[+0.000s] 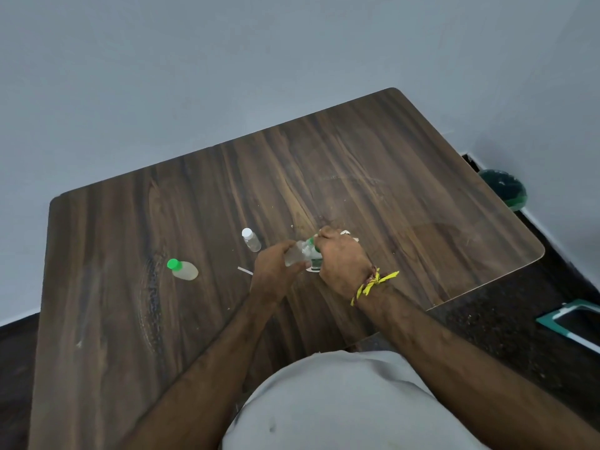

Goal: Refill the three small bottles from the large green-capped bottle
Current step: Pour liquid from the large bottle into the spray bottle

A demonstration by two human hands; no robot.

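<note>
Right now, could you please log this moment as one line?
left hand: holds clear bottle | right hand: at its green cap | table: two small bottles apart

Single head-worn view, high and tilted down.
It faces forward over the dark wood-grain table point(357, 164) toward the grey wall point(227, 60).

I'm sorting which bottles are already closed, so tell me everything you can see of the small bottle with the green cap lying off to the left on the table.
The small green-capped bottle looks like clear or faintly yellowish plastic, with a rounded, flattish body and a bright green cap. The cap is on. It seems to lie tilted or on its side on the wooden table, cap pointing away to the left. Nothing touches it but the table; both hands are well to its right. Its fill level cannot be told.
</note>
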